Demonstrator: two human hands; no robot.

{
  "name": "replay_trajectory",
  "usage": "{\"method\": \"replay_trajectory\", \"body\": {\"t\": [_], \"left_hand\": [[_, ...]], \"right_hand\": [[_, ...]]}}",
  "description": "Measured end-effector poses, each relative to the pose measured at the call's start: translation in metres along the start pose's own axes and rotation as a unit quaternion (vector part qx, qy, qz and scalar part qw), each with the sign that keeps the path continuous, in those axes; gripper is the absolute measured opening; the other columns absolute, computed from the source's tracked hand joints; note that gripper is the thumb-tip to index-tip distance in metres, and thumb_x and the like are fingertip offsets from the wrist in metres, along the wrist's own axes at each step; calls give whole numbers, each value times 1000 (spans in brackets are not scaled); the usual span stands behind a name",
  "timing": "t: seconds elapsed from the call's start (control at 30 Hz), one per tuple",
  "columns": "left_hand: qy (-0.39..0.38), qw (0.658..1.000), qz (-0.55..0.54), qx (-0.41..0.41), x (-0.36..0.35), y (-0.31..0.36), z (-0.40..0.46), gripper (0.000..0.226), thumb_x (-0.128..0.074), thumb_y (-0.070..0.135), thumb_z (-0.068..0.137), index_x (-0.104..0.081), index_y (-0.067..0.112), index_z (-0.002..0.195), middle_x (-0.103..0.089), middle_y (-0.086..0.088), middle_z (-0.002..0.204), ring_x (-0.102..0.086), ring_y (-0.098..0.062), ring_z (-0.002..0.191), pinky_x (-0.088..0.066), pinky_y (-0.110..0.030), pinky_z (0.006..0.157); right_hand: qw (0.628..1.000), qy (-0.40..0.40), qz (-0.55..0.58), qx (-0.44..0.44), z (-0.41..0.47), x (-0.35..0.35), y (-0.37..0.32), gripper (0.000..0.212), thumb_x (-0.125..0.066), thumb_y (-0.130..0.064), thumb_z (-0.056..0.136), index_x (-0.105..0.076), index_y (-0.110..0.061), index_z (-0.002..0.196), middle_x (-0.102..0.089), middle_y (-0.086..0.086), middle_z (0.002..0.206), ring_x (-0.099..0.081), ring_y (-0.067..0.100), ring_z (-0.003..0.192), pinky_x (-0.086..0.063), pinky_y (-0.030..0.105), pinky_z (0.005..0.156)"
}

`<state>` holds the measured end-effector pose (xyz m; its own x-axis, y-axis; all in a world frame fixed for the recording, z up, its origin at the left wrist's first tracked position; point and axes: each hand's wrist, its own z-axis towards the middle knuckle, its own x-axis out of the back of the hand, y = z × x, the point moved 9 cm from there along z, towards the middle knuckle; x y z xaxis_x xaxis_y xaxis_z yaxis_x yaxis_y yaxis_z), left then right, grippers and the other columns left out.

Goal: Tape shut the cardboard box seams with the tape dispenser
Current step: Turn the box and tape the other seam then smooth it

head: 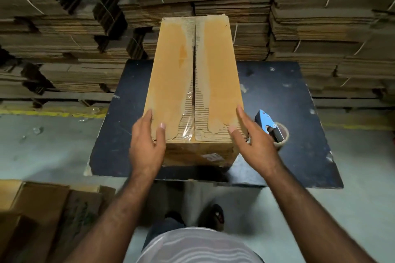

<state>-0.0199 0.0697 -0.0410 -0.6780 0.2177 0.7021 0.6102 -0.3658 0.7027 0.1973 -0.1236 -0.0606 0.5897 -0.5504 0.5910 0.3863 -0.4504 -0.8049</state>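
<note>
Steadied cardboard box [193,83] between both flat, empty grips — left hand [147,143], right hand [254,139] — seam untaped, tape dispenser [272,129] just right

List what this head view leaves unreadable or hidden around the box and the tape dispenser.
- Small white label on the tall brown cardboard box's near face: print too small and blurred.
- Blue-handled tape dispenser on the dark tabletop: its near left part sits behind the right hand.
- Box's left wall: left hand covers the near corner.
- Box contents: the closed flaps hide them; only a dark centre gap shows.
</note>
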Motion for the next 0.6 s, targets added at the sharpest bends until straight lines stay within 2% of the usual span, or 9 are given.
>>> {"method": "replay_trajectory", "body": {"t": [0.17,0.23,0.27,0.3,0.37,0.43,0.5,0.57,0.6], "left_hand": [[-21,999,7,-44,-16,7,37,56,-47,36,104,-37,13,153,-42,-13,149,-45,-26,133,-34,-34,104],[-26,998,9,-60,-19,8,51,57,-46,38,104,-37,11,153,-42,-15,149,-45,-29,133,-36,-39,107],[-30,998,7,-62,-20,8,55,57,-46,38,104,-36,12,154,-42,-16,149,-45,-30,133,-37,-42,108],[-35,997,6,-64,-21,7,56,58,-45,40,104,-35,12,154,-41,-16,150,-44,-30,134,-38,-44,108],[-39,997,10,-72,-20,5,56,67,-39,51,101,-35,10,154,-36,-18,153,-38,-31,138,-35,-47,112],[-34,995,40,-87,-17,8,52,75,-33,60,95,-36,13,153,-26,-16,158,-28,-33,144,-31,-58,113],[-37,989,74,-119,-15,19,45,68,-39,59,94,-40,21,149,-22,-10,161,-22,-31,146,-28,-66,108],[-38,974,110,-194,-13,33,33,57,-48,52,94,-50,22,142,-32,-9,156,-28,-30,143,-29,-64,104],[-28,959,130,-248,-13,40,26,50,-52,47,94,-57,19,135,-40,-10,150,-35,-30,139,-31,-60,102]], "right_hand": [[1000,1,21,-3,23,6,-3,63,-57,-49,97,-31,-39,154,-50,-8,145,-49,8,128,-42,31,106],[994,21,106,-29,38,10,9,54,-61,-51,93,-45,-42,144,-58,-13,137,-56,3,119,-48,35,101],[989,62,127,-48,44,18,23,44,-61,-53,92,-53,-42,135,-65,-13,126,-62,4,111,-53,38,96],[985,110,114,-71,49,28,38,36,-59,-53,93,-58,-38,125,-69,-10,115,-67,8,102,-55,40,91],[977,163,-24,-134,55,45,73,30,-58,-43,94,-59,-24,117,-71,2,108,-68,23,97,-55,38,87],[961,121,-141,-204,61,41,116,32,-61,-32,93,-53,-14,118,-67,14,112,-63,37,103,-52,39,87],[951,49,-186,-242,64,23,153,39,-64,-24,90,-48,-8,122,-62,19,119,-58,38,110,-47,38,89],[945,40,-190,-262,67,10,176,36,-58,-18,94,-47,-6,126,-57,18,126,-54,34,115,-41,27,84],[944,38,-194,-265,68,6,182,31,-50,-18,99,-48,-7,128,-56,17,128,-53,32,115,-35,16,74]]}}
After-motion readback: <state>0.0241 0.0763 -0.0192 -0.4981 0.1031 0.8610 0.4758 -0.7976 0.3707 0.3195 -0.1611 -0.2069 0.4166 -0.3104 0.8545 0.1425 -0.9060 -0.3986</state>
